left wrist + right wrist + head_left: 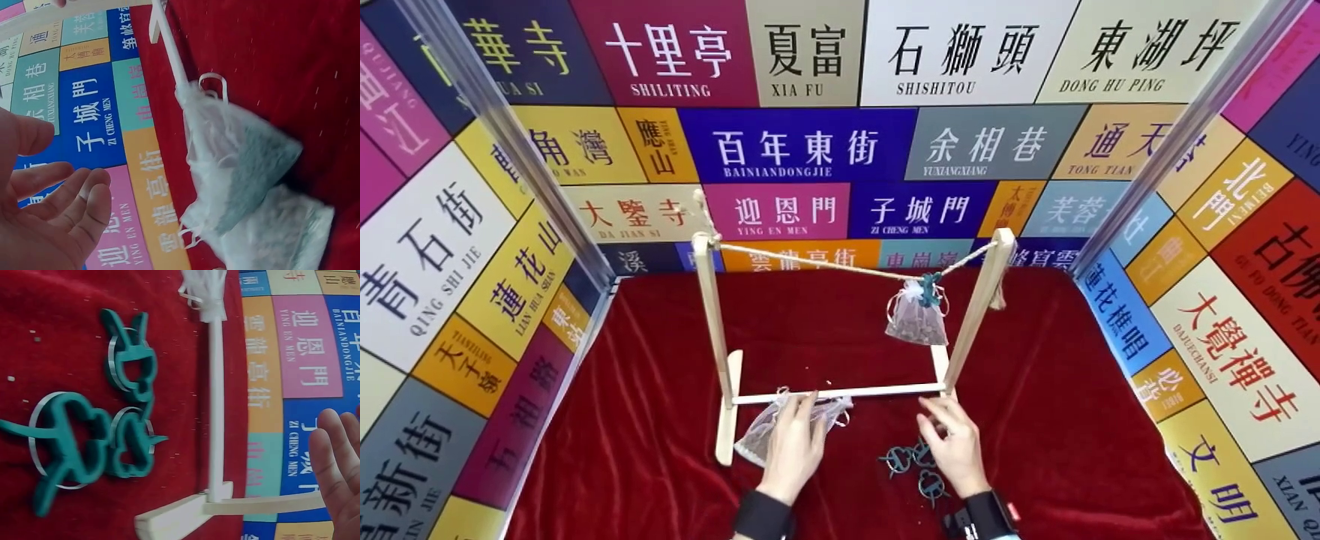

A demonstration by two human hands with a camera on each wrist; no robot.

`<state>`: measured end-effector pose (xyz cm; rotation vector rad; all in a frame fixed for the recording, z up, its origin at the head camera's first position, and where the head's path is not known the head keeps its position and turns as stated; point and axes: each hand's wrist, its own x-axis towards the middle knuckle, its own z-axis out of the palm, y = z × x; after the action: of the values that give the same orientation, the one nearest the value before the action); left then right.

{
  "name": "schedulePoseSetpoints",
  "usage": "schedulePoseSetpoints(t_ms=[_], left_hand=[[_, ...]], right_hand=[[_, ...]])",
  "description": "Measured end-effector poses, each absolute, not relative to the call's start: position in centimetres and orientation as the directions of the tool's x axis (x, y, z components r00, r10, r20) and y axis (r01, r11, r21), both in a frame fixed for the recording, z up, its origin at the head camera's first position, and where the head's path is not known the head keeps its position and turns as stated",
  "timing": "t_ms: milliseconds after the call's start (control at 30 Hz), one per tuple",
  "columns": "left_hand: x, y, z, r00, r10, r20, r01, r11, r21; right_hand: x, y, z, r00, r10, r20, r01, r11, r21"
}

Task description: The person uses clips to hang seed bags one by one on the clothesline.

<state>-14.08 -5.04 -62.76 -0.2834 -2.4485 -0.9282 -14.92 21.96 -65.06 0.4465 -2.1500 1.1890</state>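
My left hand (pixel 796 442) hovers with loose fingers over two white mesh drawstring bags lying on the cloth. In the left wrist view its palm faces up beside the nearer bag (pixel 256 160) and the other bag (pixel 281 230), both with grainy filling, and nothing is in the hand. My right hand (pixel 958 442), fingers spread and holding nothing, is beside three teal clips (pixel 898 460). The right wrist view shows these plastic clips (pixel 73 439) with metal rings close together. Another filled mesh bag (pixel 916 324) hangs from the rope (pixel 817 262) by a teal clip (pixel 931 289).
A wooden stand with a left post (pixel 712 315), right post (pixel 979 307) and low crossbar (pixel 877 390) stands on red velvet cloth (pixel 645 420). The rope sags between the post tops. Walls of coloured sign panels (pixel 810 142) enclose the back and sides.
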Motion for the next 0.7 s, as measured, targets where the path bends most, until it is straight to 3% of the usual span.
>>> schedulePoseSetpoints(t_ms=[233, 500, 700], left_hand=[[-13.0, -3.3, -63.4, -0.874, 0.044, 0.484, 0.364, 0.718, 0.593], [-11.9, 0.2, -64.1, -0.873, 0.204, 0.443, 0.444, 0.709, 0.548], [-10.9, 2.3, -64.9, -0.88, 0.304, 0.366, 0.467, 0.7, 0.54]], right_hand=[[-14.4, 22.3, -67.0, -0.791, 0.02, 0.611, -0.504, 0.545, -0.67], [-13.2, 23.7, -68.3, -0.874, 0.021, 0.486, -0.344, 0.679, -0.649], [-11.6, 24.6, -68.6, -0.959, 0.03, 0.283, -0.158, 0.77, -0.618]])
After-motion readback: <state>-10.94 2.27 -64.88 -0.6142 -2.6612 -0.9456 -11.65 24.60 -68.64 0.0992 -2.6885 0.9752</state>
